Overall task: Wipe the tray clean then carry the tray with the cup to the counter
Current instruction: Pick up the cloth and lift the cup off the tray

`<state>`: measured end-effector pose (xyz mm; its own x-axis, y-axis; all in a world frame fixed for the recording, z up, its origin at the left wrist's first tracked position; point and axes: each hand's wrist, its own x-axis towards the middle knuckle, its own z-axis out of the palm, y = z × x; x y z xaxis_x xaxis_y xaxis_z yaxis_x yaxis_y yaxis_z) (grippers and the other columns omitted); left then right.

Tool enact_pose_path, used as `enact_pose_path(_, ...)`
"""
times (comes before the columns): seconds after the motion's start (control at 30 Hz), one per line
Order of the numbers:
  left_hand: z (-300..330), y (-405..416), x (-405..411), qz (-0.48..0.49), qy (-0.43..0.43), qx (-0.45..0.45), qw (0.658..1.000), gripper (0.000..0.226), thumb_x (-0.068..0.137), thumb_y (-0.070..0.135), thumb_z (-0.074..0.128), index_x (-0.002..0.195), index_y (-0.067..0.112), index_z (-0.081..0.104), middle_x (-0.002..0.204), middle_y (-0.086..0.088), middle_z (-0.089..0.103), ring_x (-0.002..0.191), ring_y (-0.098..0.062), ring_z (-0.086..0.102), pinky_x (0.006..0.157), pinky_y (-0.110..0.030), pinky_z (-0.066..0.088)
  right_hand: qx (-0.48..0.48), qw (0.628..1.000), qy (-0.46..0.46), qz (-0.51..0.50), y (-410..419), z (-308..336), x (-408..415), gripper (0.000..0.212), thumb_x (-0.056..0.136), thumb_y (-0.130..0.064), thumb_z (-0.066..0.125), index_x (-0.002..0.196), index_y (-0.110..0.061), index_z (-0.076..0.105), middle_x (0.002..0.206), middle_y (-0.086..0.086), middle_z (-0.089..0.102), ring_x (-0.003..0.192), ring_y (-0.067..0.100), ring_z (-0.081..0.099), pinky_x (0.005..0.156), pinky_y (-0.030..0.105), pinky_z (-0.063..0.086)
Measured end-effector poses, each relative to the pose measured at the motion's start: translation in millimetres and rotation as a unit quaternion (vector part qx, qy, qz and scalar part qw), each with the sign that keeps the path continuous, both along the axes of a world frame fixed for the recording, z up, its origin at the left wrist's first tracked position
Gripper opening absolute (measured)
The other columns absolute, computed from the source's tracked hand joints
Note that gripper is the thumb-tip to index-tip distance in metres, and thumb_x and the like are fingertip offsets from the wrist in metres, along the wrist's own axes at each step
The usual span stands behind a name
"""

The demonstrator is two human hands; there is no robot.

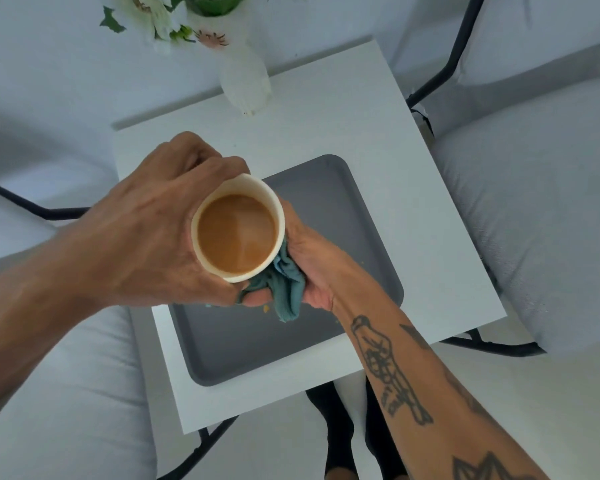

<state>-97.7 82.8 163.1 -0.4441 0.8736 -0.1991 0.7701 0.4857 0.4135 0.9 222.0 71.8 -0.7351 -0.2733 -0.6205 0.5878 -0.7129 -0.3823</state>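
Left hand (146, 233) fingers wrapped around cup (238, 233) of brown liquid, held above the tray's (257, 348) left part. Right hand (309, 258) fingers bunched on teal cloth (286, 289), pressed mid-tray. Tray sits on white counter (413, 220); near and right tray areas bare. Crumbs beside cloth.

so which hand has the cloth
The right hand, the one on the tattooed forearm, bunches the teal cloth over the grey tray. The left hand holds the cup of coffee instead.
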Motion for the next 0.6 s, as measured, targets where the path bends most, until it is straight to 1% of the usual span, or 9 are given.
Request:
enact_pose_path(0.07,-1.6,-1.5,0.1,0.012,-0.004,-0.005,1.000,0.104,0.040,0.081,0.071,0.130,0.034,0.050,0.117,0.009,0.042,0.104,-0.005,0.045,0.071,-0.017,0.041,0.039,0.999,-0.037,-0.006,-3.0,-2.2,0.9,0.058,0.092,-0.063,0.047,0.098,-0.009,0.066,0.070,0.011,0.073,0.054,0.024,0.071,0.044,0.034,0.057)
enact_pose_path(0.17,-3.7,-1.2,1.1,0.009,0.005,-0.002,1.000,0.104,0.042,0.082,0.075,0.129,0.031,0.052,0.117,0.006,0.043,0.103,-0.004,0.045,0.070,-0.016,0.040,0.109,0.990,-0.091,-0.016,-9.0,-5.5,4.1,0.067,0.087,-0.067,0.050,0.103,-0.005,0.067,0.081,0.018,0.070,0.052,0.027,0.068,0.041,0.029,0.051)
enact_pose_path(0.23,-4.0,-1.9,0.0,0.010,0.017,0.001,1.000,0.102,0.043,0.078,0.076,0.129,0.029,0.053,0.117,0.003,0.044,0.101,-0.001,0.041,0.070,-0.011,0.037,0.148,0.983,-0.104,-0.029,-11.3,-9.3,7.9,0.066,0.088,-0.066,0.052,0.103,-0.003,0.067,0.085,0.020,0.071,0.050,0.025,0.066,0.039,0.026,0.049)
enact_pose_path(0.3,-5.0,-2.6,-2.7,0.015,0.026,0.001,1.000,0.103,0.041,0.070,0.081,0.131,0.029,0.051,0.118,0.003,0.045,0.099,-0.003,0.043,0.069,-0.012,0.037,0.174,0.978,-0.104,-0.046,-9.5,-9.7,13.6,0.065,0.089,-0.061,0.054,0.101,0.001,0.068,0.082,0.024,0.071,0.046,0.023,0.064,0.038,0.024,0.047)
enact_pose_path(0.4,-7.2,-2.3,-7.4,0.007,0.045,-0.015,0.999,0.100,0.041,0.063,0.081,0.131,0.031,0.050,0.119,0.002,0.049,0.105,-0.012,0.048,0.069,-0.024,0.044,0.187,0.977,-0.071,-0.069,1.2,-2.5,26.5,0.062,0.087,-0.058,0.059,0.090,0.003,0.072,0.083,0.032,0.070,0.048,0.028,0.061,0.042,0.028,0.049)
enact_pose_path(0.47,-10.5,-3.3,-9.5,0.000,0.053,-0.024,0.998,0.099,0.041,0.057,0.085,0.130,0.030,0.051,0.117,0.003,0.049,0.109,-0.012,0.046,0.067,-0.019,0.040,0.173,0.979,-0.024,-0.107,15.4,6.2,34.8,0.055,0.085,-0.059,0.061,0.077,-0.007,0.075,0.074,0.024,0.069,0.048,0.027,0.063,0.047,0.030,0.052)
enact_pose_path(0.5,-12.6,-4.2,-9.8,0.000,0.051,-0.026,0.998,0.099,0.040,0.056,0.085,0.129,0.031,0.051,0.117,0.004,0.048,0.109,-0.010,0.045,0.067,-0.014,0.037,0.168,0.978,0.005,-0.123,24.0,10.1,39.7,0.053,0.087,-0.059,0.059,0.078,-0.009,0.076,0.073,0.019,0.071,0.051,0.026,0.066,0.050,0.031,0.054)
enact_pose_path(0.53,-15.3,-4.6,-10.0,-0.001,0.048,-0.031,0.998,0.098,0.040,0.056,0.084,0.129,0.032,0.051,0.116,0.005,0.049,0.110,-0.009,0.045,0.068,-0.012,0.035,0.159,0.976,0.032,-0.145,32.5,14.0,44.2,0.051,0.090,-0.058,0.055,0.085,-0.011,0.075,0.078,0.016,0.073,0.058,0.024,0.070,0.054,0.032,0.056)
enact_pose_path(0.6,-21.3,-4.4,-10.3,0.000,0.043,-0.041,0.998,0.097,0.040,0.057,0.082,0.129,0.035,0.049,0.117,0.006,0.050,0.110,-0.011,0.047,0.068,-0.014,0.037,0.137,0.972,0.057,-0.185,48.4,16.8,54.4,0.048,0.096,-0.054,0.046,0.103,-0.016,0.074,0.098,0.009,0.076,0.081,0.022,0.075,0.064,0.036,0.059)
